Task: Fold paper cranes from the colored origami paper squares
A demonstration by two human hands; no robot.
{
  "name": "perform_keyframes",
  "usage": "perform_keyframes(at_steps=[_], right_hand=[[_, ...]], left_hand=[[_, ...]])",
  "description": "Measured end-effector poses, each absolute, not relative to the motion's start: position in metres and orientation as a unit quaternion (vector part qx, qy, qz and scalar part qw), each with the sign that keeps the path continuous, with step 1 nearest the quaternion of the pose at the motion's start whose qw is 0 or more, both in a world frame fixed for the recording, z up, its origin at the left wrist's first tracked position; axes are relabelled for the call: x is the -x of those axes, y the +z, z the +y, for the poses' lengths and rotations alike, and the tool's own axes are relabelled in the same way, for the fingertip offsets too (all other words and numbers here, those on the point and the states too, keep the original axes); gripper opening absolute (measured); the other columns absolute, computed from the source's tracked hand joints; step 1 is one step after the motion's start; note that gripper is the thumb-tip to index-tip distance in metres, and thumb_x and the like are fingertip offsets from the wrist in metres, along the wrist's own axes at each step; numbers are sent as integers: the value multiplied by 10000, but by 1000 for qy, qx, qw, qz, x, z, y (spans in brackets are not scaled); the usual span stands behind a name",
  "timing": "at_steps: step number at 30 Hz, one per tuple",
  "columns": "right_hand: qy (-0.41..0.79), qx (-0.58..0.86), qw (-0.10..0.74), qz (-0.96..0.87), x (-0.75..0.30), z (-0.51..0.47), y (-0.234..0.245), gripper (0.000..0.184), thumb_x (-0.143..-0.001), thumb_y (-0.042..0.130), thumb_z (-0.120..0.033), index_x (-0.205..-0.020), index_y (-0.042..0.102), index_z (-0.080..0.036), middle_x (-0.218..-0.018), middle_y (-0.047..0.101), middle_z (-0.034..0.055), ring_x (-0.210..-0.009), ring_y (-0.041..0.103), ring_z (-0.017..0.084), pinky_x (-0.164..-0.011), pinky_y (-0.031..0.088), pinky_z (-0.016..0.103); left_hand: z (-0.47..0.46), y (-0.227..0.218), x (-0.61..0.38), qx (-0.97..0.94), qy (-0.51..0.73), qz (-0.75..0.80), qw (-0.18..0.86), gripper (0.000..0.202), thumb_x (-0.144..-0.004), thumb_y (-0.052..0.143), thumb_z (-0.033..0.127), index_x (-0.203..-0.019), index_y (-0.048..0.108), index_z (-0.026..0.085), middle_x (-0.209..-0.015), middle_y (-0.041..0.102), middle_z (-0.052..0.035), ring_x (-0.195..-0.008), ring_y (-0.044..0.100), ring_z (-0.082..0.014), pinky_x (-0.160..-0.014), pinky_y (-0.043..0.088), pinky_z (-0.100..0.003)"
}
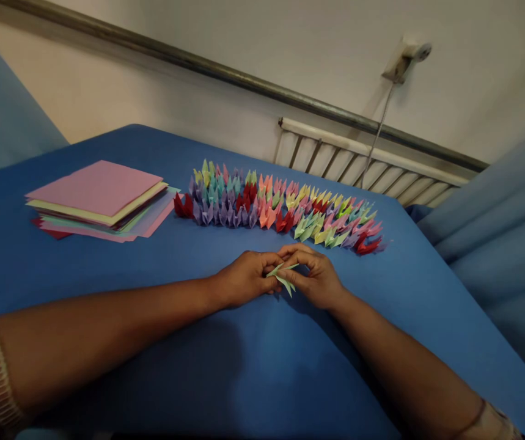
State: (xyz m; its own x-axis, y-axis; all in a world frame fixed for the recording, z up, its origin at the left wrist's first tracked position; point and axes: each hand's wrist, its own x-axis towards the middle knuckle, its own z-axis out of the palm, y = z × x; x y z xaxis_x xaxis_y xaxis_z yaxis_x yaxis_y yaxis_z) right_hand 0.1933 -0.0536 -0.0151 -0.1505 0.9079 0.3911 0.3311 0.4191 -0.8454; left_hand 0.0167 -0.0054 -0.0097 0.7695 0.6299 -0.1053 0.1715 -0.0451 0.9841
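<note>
Between my two hands is a pale green folded paper crane (286, 281), its narrow points sticking out past the fingers. My left hand (246, 278) pinches it from the left side. From the right, my right hand (316, 276) grips it with thumb and fingers. Both hands are close together, just above the blue surface, and part of the crane is hidden by the fingers. Beyond them stand rows of finished paper cranes (268, 215) in purple, red, pink, yellow, green and blue.
A stack of coloured paper sheets (101, 189), pink on top, lies at the left on the blue-covered table (161, 342). Behind the table are a radiator (335, 153), a metal rail (244, 80) and a wall fitting with a cord (404, 60). Blue curtains (510, 214) hang at the sides.
</note>
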Motion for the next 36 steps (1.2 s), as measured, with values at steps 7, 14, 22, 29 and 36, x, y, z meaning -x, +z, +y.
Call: perform_keyframes(at_steps=[7, 14, 22, 29, 36], right_hand=[[300, 471, 495, -665, -184, -57, -10, 158, -743, 715, -243, -635, 603, -213, -978, 678, 59, -923, 651, 193, -847, 514, 373], [318, 510, 523, -604, -174, -60, -10, 167, -713, 703, -231, -584, 600, -208, -912, 675, 54, -864, 649, 185, -802, 513, 356], [427, 499, 563, -502, -175, -57, -17, 205, -708, 762, -364, -628, 668, -200, -903, 669, 45, -778, 623, 164, -737, 512, 333], [449, 477, 614, -441, -178, -54, -25, 339, -780, 711, -450, -1036, 648, -237, -877, 682, 17, -760, 630, 145, -693, 511, 292], [512, 464, 546, -473, -162, -52, -32, 327, -638, 816, -429, -819, 656, -210, -688, 677, -22, -583, 623, 116, -556, 497, 250]], left_hand=[[-4, -13, -16, -737, 167, 284, 591, 101, -743, 610, 181, -840, 635, 171, -702, 676, 16, -662, 639, -140, -623, 481, -240], [-5, -13, -18, -727, 166, 285, 602, 137, -705, 604, 150, -835, 648, 165, -687, 669, 25, -655, 628, -133, -615, 466, -227], [-6, -9, -19, -667, 180, 309, 654, 162, -726, 693, 271, -821, 620, 163, -684, 676, 8, -639, 638, -134, -606, 487, -243], [3, -3, -20, -551, 317, 366, 679, 271, -676, 782, 328, -738, 580, 158, -679, 650, 26, -606, 580, -95, -601, 458, -220], [-2, 2, -19, -530, 339, 319, 710, 242, -677, 795, 309, -746, 635, 141, -702, 640, 4, -603, 576, -105, -580, 461, -239]])
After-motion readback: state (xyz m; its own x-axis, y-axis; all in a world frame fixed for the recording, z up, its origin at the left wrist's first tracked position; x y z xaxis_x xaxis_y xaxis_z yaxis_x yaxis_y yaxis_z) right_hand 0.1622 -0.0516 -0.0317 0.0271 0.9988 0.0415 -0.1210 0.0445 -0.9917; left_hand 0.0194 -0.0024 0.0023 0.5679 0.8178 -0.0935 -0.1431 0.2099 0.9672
